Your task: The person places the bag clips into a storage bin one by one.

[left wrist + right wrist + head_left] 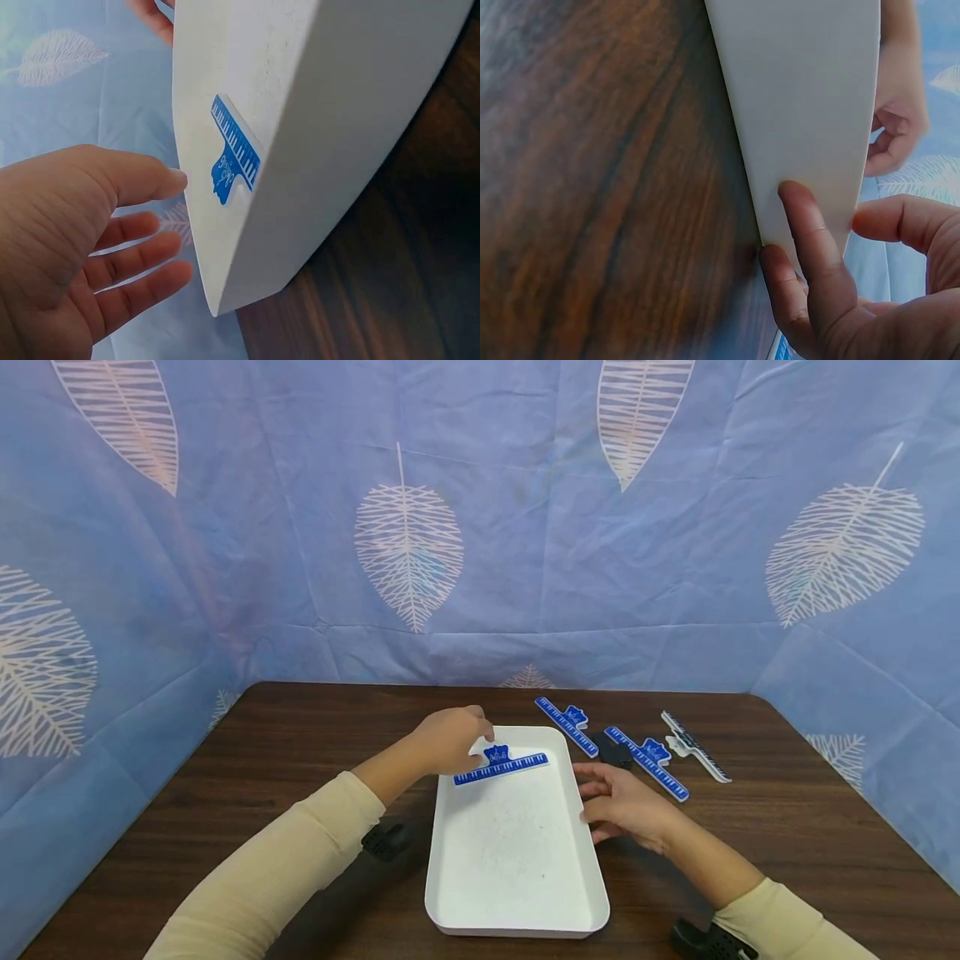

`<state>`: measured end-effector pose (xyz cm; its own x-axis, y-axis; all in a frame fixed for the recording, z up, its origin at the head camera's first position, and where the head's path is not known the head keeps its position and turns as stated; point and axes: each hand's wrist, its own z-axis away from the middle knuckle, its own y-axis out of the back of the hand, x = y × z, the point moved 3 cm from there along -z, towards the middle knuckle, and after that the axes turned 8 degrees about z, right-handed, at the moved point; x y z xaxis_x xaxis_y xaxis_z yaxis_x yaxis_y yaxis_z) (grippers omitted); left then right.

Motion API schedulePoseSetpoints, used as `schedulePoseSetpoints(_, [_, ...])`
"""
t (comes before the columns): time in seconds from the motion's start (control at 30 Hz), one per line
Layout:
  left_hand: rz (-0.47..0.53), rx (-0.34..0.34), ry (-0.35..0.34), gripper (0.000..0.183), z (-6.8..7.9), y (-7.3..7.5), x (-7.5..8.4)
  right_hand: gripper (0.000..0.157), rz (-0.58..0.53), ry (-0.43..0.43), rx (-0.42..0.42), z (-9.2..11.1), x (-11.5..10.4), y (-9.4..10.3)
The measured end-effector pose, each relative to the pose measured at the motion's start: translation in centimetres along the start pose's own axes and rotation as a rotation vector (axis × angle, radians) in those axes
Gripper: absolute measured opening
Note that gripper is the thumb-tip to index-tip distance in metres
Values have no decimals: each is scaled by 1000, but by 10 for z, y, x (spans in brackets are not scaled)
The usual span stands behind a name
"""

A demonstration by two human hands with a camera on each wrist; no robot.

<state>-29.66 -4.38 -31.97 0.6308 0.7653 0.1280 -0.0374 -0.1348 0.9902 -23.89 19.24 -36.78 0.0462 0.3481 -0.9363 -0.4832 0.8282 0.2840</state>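
A white tray [525, 852] stands on the table, with a blue piano-key music clip [501, 768] lying inside near its far end. My left hand [452, 741] hovers at the tray's far left corner, beside that clip. In the left wrist view, the thumb and fingers of the left hand [90, 217] are spread apart with nothing between them, and the clip [238, 146] lies clear of them. At the tray's right side is my right hand [618, 803]. Its fingertips touch the outer wall, and the thumb of the right hand [840, 300] meets the rim in the right wrist view.
Right of the tray lie two more blue clips, one farther back [566, 727] and one nearer [647, 762]. A white clip with black keys [693, 746] lies beyond them. Dark wooden table [315, 743] surrounds the tray, and a blue leaf-patterned cloth [495, 568] hangs behind.
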Motion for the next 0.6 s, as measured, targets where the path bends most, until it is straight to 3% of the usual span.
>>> schedulePoseSetpoints(0.27, [-3,96,8,29,14,2,-12,74,2,-7,-4,-4,1,1])
schedulePoseSetpoints(0.6, [46,218,77,26,31,-3,-24,75,1,1,5,-5,0,1])
